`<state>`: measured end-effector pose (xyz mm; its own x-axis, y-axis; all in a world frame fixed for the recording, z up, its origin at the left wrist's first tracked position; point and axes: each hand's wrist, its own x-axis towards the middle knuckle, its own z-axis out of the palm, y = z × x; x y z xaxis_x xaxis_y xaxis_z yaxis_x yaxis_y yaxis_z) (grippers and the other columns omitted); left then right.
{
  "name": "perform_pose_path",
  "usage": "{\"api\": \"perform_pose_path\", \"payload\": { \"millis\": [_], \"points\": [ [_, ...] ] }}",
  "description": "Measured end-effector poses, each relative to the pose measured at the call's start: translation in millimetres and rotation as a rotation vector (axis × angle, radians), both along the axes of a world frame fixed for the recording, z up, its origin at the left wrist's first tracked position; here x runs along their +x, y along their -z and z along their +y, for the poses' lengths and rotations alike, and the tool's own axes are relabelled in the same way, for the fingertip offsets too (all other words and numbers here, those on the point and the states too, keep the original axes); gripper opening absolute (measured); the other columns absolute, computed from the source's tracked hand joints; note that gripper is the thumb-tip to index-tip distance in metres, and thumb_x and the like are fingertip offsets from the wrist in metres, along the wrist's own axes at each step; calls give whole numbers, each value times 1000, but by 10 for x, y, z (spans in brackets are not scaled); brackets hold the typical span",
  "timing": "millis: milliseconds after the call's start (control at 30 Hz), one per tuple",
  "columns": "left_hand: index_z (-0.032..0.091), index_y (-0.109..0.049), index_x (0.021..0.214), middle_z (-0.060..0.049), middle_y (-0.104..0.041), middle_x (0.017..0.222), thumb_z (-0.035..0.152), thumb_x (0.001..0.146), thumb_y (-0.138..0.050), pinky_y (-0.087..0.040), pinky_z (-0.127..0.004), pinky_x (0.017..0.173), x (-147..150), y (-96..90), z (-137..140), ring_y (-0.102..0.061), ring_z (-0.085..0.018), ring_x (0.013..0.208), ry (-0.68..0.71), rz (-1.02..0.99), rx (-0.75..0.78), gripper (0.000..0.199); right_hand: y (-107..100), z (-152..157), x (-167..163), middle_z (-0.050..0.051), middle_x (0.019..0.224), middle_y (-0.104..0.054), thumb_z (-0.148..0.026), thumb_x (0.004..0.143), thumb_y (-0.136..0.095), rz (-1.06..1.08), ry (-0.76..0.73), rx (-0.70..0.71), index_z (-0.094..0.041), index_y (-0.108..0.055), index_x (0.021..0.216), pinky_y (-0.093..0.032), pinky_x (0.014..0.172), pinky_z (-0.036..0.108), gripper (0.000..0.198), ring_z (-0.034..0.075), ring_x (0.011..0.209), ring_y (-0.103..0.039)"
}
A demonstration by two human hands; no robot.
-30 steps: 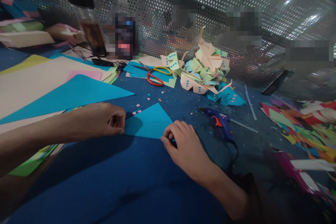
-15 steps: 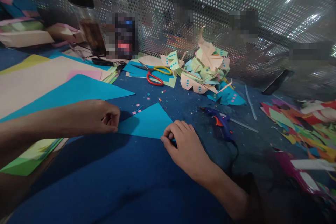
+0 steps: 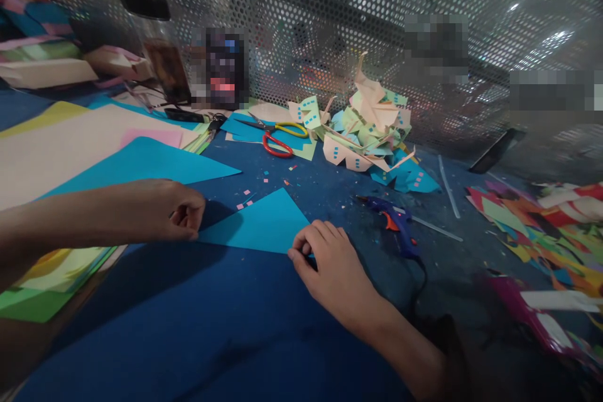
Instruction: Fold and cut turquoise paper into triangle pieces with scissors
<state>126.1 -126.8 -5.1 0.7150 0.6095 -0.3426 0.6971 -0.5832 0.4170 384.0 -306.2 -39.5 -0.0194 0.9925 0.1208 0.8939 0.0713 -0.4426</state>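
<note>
A blue sheet of paper (image 3: 264, 226), folded to a triangle, lies on the dark blue table with its peak pointing away from me. My left hand (image 3: 181, 210) is closed, with thumb and fingers pinched at the paper's left corner. At the right end of the near edge, my right hand (image 3: 327, 260) presses thumb and curled fingers on the corner, covering it. Beyond the left wrist lies a larger blue sheet (image 3: 151, 163). To the right of my right hand is a blue glue gun (image 3: 396, 223) with an orange trigger.
Scissors (image 3: 273, 132) with red and yellow handles lie behind the paper. A heap of folded paper boats (image 3: 367, 125) stands near the perforated metal panel (image 3: 273, 6). Glue sticks (image 3: 448, 185), coloured scraps (image 3: 532, 232), a magenta tool (image 3: 527, 314) and a bottle (image 3: 164, 56) stand or lie around.
My left hand has slid left along the paper's near edge, so more of its left corner shows. My right hand stays at the right corner.
</note>
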Motion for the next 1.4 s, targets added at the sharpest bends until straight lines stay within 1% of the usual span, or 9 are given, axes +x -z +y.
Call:
{"api": "perform_pose_path", "payload": {
  "millis": [267, 400, 500, 600, 700, 800, 867, 1067, 1400],
  "points": [
    [20, -69, 65, 5, -68, 64, 20, 72, -59, -32, -21, 59, -83, -19, 43, -58, -14, 61, -18, -28, -23, 13, 12, 0, 5, 0, 89, -63, -19, 93, -61, 12, -5, 0, -22, -55, 84, -35, 77, 36, 11, 19, 84, -54],
    [20, -72, 72, 5, -70, 69, 21, 77, -54, -36, -20, 63, -60, -183, 23, -60, -13, 66, 37, 86, -15, 18, 19, 4, 2, 1, 88, -63, -19, 93, -60, 2, -1, 11, -22, -55, 84, -36, 76, 36, 10, 19, 84, -55],
    [21, -70, 78, 4, -71, 77, 32, 86, -56, -40, -20, 68, 22, -273, -80, -61, -13, 73, 24, -1, 30, 20, 13, 5, -1, 1, 89, -64, -19, 93, -59, -6, -1, 13, -22, -56, 84, -36, 76, 36, 10, 19, 85, -56],
    [22, -70, 85, 0, -72, 89, 35, 91, -57, -44, -23, 76, 150, -164, -277, -63, -16, 82, 70, -269, 92, 19, 6, 3, -5, 1, 90, -64, -20, 93, -59, -6, 1, 12, -22, -56, 84, -37, 77, 37, 10, 20, 86, -56],
    [23, -70, 99, -4, -70, 102, 24, 96, -52, -47, -25, 82, 283, 101, -512, -64, -16, 93, 248, -481, 85, 18, 3, 3, -10, 2, 90, -64, -20, 93, -60, -16, 7, 14, -22, -56, 84, -37, 77, 37, 10, 20, 87, -56],
    [23, -68, 107, -6, -68, 106, 15, 99, -46, -49, -25, 86, 379, 329, -687, -63, -16, 98, 330, -597, 142, 25, 2, 6, -13, 1, 91, -64, -20, 93, -61, -25, 4, 17, -22, -56, 84, -36, 77, 36, 10, 20, 87, -56],
    [22, -68, 107, -6, -67, 103, 13, 99, -46, -50, -27, 84, 413, 402, -741, -63, -16, 96, 329, -623, 219, 25, 0, 8, -14, 1, 91, -64, -20, 93, -61, -26, 4, 13, -21, -56, 85, -36, 77, 36, 10, 20, 88, -55],
    [24, -69, 117, -6, -67, 102, 12, 99, -45, -53, -27, 80, 434, 391, -736, -64, -17, 93, 356, -619, 285, 32, 4, 12, -28, 1, 90, -64, -21, 93, -62, -33, 12, 24, -21, -55, 84, -34, 76, 36, 11, 20, 87, -55],
    [25, -68, 124, -6, -68, 104, 12, 101, -42, -53, -25, 80, 416, 413, -733, -64, -16, 91, 408, -617, 348, 36, 8, 1, -19, 0, 84, -63, -16, 88, -61, -5, 88, 8, -21, -52, 79, -32, 76, 35, 14, 19, 83, -54]
  ]
}}
